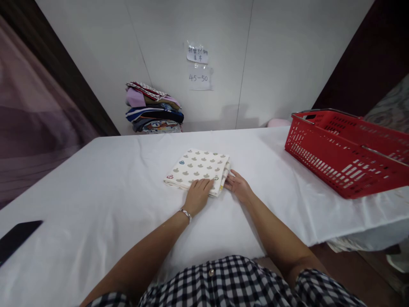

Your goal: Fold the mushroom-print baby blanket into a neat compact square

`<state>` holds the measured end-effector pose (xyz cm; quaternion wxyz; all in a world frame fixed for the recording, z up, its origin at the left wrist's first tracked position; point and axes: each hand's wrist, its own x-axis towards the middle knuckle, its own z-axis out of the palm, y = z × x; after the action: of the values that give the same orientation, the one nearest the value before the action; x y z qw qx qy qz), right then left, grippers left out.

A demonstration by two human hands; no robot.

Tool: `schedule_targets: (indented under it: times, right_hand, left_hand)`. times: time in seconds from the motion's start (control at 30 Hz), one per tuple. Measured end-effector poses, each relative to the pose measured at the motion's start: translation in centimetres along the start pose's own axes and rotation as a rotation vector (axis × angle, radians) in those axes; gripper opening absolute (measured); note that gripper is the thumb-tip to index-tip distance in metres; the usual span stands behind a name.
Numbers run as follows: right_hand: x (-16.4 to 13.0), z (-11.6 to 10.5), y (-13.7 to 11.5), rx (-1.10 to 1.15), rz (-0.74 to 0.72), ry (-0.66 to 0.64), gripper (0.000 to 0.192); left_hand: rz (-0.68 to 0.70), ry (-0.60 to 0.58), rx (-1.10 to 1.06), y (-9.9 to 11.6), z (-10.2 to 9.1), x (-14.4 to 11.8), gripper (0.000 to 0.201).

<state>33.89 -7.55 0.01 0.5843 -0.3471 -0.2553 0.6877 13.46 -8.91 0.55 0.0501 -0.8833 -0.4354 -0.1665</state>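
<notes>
1. The fingers [204,184] of the left hand [197,195] lie flat and close together, pressed palm-down on the near edge of a folded cloth [198,169]; they grip nothing, they only rest on top.
2. The right hand [237,184] sits just beside the cloth's near right corner, its fingers [228,184] slightly curled and touching the stacked edges there. Whether they pinch a layer or merely press against it cannot be told.
3. The folded cloth is cream with small grey-green motifs and a few coloured ones. It lies flat on the white table [96,192], roughly at the middle of the surface, directly ahead of the person.
4. A silver bracelet [185,214] circles the left wrist, nearer the person than the cloth.
5. A red basket [341,153] with metal handles stands well to the right of the cloth, near the table's right edge, tilted in this view.
6. A pile of folded garments [155,108] in mixed colours rests against the wall, beyond the cloth and to its left.
7. Two paper notes [198,66] are stuck on the wall, straight beyond the cloth; the lower reads 45-50.
8. A dark phone [15,238] lies far to the left of the cloth, at the table's near left edge.
9. A checked shirt [223,283] fills the bottom of the view, nearer than the cloth.
</notes>
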Motion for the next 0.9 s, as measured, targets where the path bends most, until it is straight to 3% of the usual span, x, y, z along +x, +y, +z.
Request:
schedule_targets:
  times: [0.1, 0.27, 0.57, 0.73, 0.9]
  right_hand:
    - [0.2, -0.1, 0.2, -0.02, -0.021, 0.01, 0.051]
    - [0.3, 0.1, 0.4, -0.131, -0.031, 0.161, 0.058]
    - [-1.8, 1.2, -0.7, -0.404, 0.159, 0.097, 0.093]
    - [-1.5, 1.3, -0.4, -0.241, 0.191, 0.042, 0.099]
    - [-1.3, 1.7, 0.3, -0.029, 0.144, 0.039, 0.089]
  left_hand:
    - [-0.027, 0.008, -0.027, -0.3, -0.1, 0.4, 0.055]
    - [0.019, -0.046, -0.059, -0.6, -0.9, 0.7, 0.058]
    - [0.046, -0.034, -0.076, -0.3, -1.1, -0.9, 0.067]
    - [0.033, -0.07, -0.081, -0.5, -1.0, -0.4, 0.071]
    - [0.004, -0.059, -0.085, -0.4, -0.9, -0.1, 0.074]
